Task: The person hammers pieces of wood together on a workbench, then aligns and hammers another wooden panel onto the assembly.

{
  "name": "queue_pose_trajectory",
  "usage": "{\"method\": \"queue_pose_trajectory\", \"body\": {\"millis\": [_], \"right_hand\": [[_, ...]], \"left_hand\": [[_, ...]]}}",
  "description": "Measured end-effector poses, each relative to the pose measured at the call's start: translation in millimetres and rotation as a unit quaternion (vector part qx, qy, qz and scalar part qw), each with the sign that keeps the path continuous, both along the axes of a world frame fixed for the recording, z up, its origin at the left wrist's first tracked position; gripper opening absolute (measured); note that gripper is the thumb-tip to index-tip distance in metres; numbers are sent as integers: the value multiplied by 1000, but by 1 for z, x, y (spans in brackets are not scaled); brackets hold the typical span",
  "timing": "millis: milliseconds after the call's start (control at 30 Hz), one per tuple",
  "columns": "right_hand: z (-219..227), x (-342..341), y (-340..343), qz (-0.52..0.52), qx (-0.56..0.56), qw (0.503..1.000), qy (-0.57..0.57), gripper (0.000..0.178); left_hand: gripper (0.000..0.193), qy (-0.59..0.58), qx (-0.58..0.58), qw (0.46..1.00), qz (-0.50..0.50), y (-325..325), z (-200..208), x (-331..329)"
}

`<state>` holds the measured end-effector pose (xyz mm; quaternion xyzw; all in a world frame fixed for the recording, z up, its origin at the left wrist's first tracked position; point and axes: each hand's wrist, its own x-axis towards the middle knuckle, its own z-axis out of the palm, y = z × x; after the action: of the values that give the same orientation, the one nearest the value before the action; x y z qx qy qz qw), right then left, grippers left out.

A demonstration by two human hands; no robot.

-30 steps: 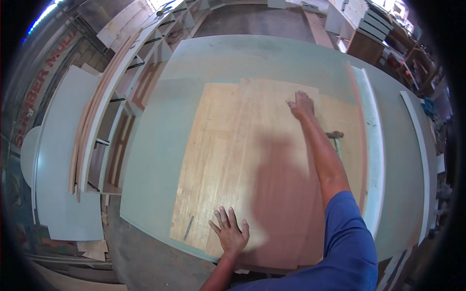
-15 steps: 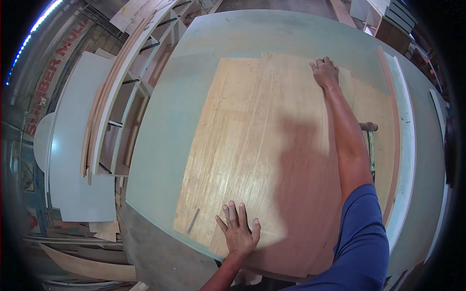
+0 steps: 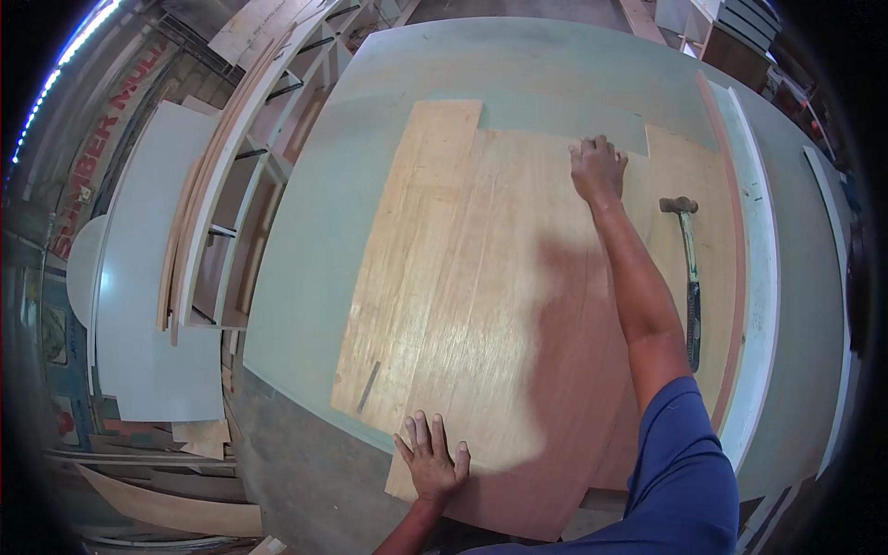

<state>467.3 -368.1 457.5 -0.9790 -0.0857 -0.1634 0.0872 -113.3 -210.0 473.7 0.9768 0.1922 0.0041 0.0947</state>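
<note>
A large plywood panel (image 3: 499, 305) lies flat on the pale green tabletop, its near end jutting past the table's near edge. My left hand (image 3: 437, 470) rests open on its near left part, palm down, fingers spread. At the panel's far edge, my right hand (image 3: 599, 171) has its fingers bent over and gripping the rim. Beside it on the left is a narrower plywood piece (image 3: 398, 231) with a short dark strip (image 3: 368, 387) at its near end. To the right, a hammer (image 3: 689, 273) lies on another plywood sheet (image 3: 689, 176).
Along the table's right side runs a long white board (image 3: 757, 259) beside a reddish-brown wood strip (image 3: 729, 240). A white shelf frame (image 3: 217, 231) with long wood strips on top stands left of the table. Offcuts (image 3: 176, 504) lie at lower left on the grey floor (image 3: 287, 462).
The middle panel has slid toward me, both hands moving with it. Its far edge now sits nearer than the left piece's, its near end overhangs further, and the hammer shows more fully.
</note>
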Motion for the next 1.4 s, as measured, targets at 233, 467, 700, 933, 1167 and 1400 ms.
{"method": "queue_pose_trajectory", "body": {"millis": [233,467,700,933,1167,1400], "right_hand": [[5,-59,8,-22,1,1000,22,45],[-24,-154,-11,-64,-7,997,52,57],[0,-455,-12,-4,37,994,99,56],[28,-747,-37,-191,187,963,-17,67],[37,-784,-67,-365,387,832,157,66],[-30,-814,-126,-332,379,858,98,46]], "left_hand": [[80,3,9,1000,-17,6,-1,-57],[79,-11,-12,999,-47,0,6,-91],[74,-107,-196,971,-82,68,25,-129],[38,35,-478,873,87,145,-22,-178],[46,-23,-451,892,-30,136,-35,-193],[50,58,-488,869,-48,111,15,-210]]}}
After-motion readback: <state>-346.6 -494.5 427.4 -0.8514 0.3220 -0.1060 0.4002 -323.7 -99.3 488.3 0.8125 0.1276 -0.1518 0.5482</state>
